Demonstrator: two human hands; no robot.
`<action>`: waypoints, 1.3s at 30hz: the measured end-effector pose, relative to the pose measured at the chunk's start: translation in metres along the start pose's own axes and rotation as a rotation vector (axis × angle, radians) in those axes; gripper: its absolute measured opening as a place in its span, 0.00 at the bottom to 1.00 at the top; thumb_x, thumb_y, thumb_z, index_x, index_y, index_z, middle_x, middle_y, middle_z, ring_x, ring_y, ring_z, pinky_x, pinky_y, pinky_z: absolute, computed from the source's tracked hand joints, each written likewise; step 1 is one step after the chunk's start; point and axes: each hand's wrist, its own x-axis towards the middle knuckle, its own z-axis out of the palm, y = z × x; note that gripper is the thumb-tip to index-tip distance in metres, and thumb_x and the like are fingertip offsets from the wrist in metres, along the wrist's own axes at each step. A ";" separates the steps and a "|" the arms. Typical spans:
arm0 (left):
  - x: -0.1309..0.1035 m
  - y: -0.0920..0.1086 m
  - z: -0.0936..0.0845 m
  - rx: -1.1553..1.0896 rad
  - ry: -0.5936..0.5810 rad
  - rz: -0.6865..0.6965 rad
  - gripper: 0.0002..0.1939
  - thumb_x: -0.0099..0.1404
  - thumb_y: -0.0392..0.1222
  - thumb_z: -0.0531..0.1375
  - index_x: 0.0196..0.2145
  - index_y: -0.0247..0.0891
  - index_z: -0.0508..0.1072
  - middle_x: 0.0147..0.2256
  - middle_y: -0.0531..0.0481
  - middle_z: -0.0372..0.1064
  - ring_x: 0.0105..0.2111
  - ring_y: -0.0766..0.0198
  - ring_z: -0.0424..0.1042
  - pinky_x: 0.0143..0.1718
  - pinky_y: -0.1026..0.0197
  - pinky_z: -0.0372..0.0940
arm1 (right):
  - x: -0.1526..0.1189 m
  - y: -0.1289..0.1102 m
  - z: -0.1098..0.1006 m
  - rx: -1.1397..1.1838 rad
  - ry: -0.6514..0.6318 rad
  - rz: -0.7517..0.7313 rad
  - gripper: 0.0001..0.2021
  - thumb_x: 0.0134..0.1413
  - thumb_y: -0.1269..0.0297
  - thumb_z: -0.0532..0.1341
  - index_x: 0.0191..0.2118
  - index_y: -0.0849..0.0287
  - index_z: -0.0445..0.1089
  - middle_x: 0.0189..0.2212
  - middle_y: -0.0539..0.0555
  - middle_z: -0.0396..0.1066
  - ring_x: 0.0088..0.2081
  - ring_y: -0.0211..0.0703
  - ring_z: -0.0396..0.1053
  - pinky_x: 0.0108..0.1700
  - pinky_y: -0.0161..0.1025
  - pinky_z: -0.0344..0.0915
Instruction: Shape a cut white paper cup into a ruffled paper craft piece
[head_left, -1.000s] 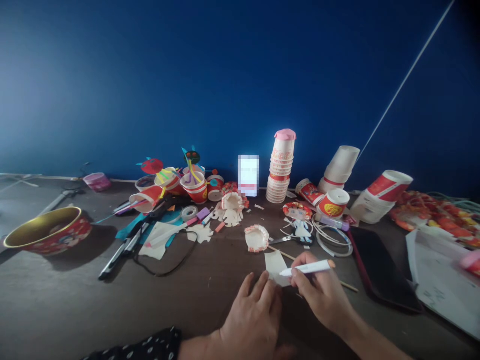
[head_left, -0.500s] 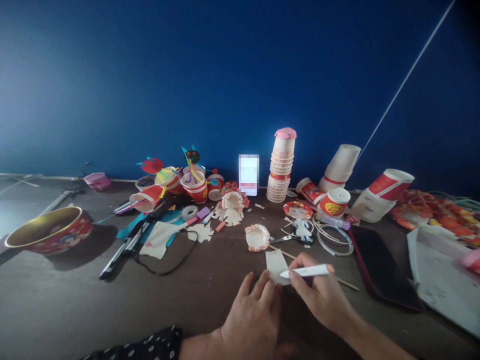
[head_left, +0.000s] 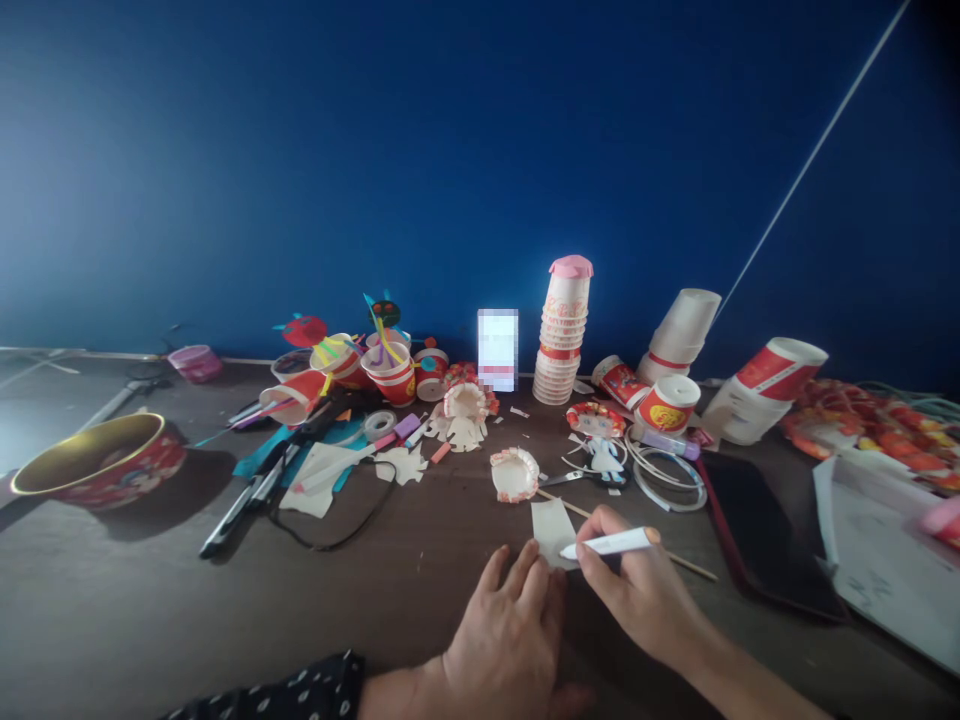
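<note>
A small cream paper [head_left: 553, 528] lies on the dark table. My left hand [head_left: 508, 632] rests palm down, fingers somewhat apart, with fingertips at the paper's lower edge. In my right hand [head_left: 637, 590] is a white marker [head_left: 615, 543], pinched between thumb and fingers, its tip touching the paper near the lower right. Just beyond the paper sits a cut cup piece with a red and white rim [head_left: 515, 475]. A thin wooden stick [head_left: 694, 567] passes beneath or behind my right hand.
Scissors [head_left: 574, 478] and a coiled white cord [head_left: 667, 480] lie behind my right hand. A dark phone [head_left: 772, 540] is at right. Stacked paper cups [head_left: 564, 335] stand at the back. A gold-rimmed bowl [head_left: 97, 465] and a black knife-like tool [head_left: 247, 500] are at left.
The marker has tilted or shifted very slightly, its rear end now a little further left. My left hand has stayed in place.
</note>
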 end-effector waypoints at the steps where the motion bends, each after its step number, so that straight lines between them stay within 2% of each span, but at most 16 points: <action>1: 0.000 0.000 0.000 0.000 0.002 -0.001 0.39 0.63 0.62 0.48 0.59 0.25 0.56 0.56 0.27 0.54 0.58 0.42 0.49 0.56 0.41 0.49 | 0.000 0.000 0.000 0.004 -0.004 0.003 0.11 0.56 0.58 0.50 0.28 0.57 0.60 0.17 0.45 0.61 0.20 0.37 0.60 0.25 0.35 0.55; 6: 0.000 0.000 0.002 0.006 0.011 0.015 0.38 0.63 0.62 0.49 0.58 0.27 0.57 0.56 0.29 0.54 0.59 0.43 0.49 0.56 0.41 0.49 | 0.001 0.000 0.000 -0.001 -0.008 0.020 0.11 0.56 0.58 0.50 0.28 0.57 0.60 0.17 0.45 0.61 0.20 0.37 0.60 0.25 0.35 0.55; 17: 0.000 0.002 -0.006 0.015 -0.017 0.015 0.37 0.63 0.60 0.51 0.56 0.24 0.60 0.56 0.28 0.55 0.58 0.42 0.50 0.56 0.42 0.50 | 0.001 -0.004 -0.001 -0.007 -0.008 0.003 0.10 0.56 0.59 0.50 0.28 0.56 0.60 0.18 0.46 0.62 0.20 0.37 0.61 0.24 0.34 0.55; 32: 0.000 0.001 0.001 0.026 0.046 0.018 0.37 0.61 0.61 0.52 0.55 0.25 0.61 0.55 0.29 0.56 0.57 0.42 0.52 0.55 0.42 0.50 | 0.000 -0.001 0.001 -0.001 -0.037 0.002 0.10 0.56 0.60 0.50 0.27 0.56 0.60 0.17 0.45 0.61 0.20 0.37 0.59 0.24 0.34 0.54; 39: 0.000 0.000 0.004 0.026 0.057 0.027 0.38 0.63 0.62 0.49 0.56 0.24 0.59 0.55 0.29 0.56 0.57 0.42 0.52 0.55 0.42 0.50 | -0.001 -0.001 0.001 0.005 -0.042 -0.016 0.09 0.57 0.60 0.50 0.27 0.56 0.60 0.18 0.46 0.61 0.20 0.36 0.59 0.24 0.34 0.54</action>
